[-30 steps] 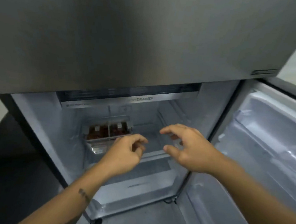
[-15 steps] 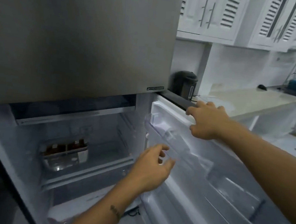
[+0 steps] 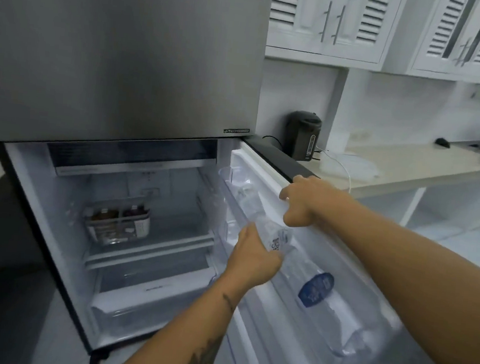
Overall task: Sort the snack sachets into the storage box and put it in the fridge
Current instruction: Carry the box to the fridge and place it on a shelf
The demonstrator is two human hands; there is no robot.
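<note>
The clear storage box with brown snack sachets stands on the upper glass shelf of the open fridge, left of the middle. Both hands are away from it, over at the open fridge door on the right. My right hand grips the door's top edge, fingers curled over it. Lower down, my left hand holds a clear plastic bottle that lies in the door's bin.
A second bottle with a blue label sits in the door bin. The grey freezer door overhangs the fridge opening. A black kettle stands on the beige counter to the right, below white louvred cabinets.
Both hands left the box on the shelf and moved right to the door. The right hand took hold of the door's top edge; the left hand closed on a bottle in the bin.
</note>
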